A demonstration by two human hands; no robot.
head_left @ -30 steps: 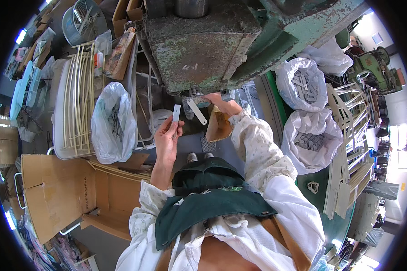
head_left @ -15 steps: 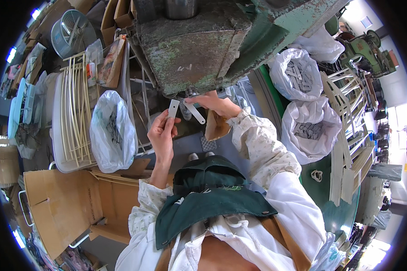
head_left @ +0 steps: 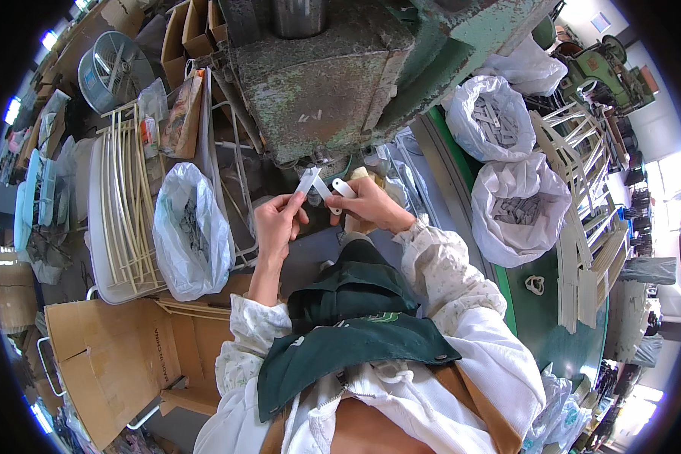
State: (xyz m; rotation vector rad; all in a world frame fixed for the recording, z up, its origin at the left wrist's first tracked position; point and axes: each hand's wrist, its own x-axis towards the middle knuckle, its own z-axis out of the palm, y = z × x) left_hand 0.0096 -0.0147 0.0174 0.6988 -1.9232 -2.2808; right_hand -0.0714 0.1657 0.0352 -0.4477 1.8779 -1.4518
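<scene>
Your left hand [head_left: 278, 221] pinches a pale strip [head_left: 308, 181] near the green machine [head_left: 318, 98]; a second strip [head_left: 324, 194] slants beside it; a third strip [head_left: 343, 187] is gripped in your right hand [head_left: 377, 206], left of a white bag [head_left: 541, 234].

Pale strips [head_left: 345, 190]: smooth; metal or plastic, cannot tell. Machine block [head_left: 318, 98]: metal, rough, matt, green paint chipped and grimy. Cylinder above [head_left: 299, 18]: bare metal, smoother, dull sheen. Left bag [head_left: 197, 265]: thin white plastic, crinkled, slightly glossy. Box [head_left: 106, 356]: matt brown cardboard. Apron [head_left: 356, 356]: matt dark green cloth. Sleeve [head_left: 452, 261]: soft printed cloth, wrinkled. Tabletop [head_left: 548, 325]: smooth green, glossy.
</scene>
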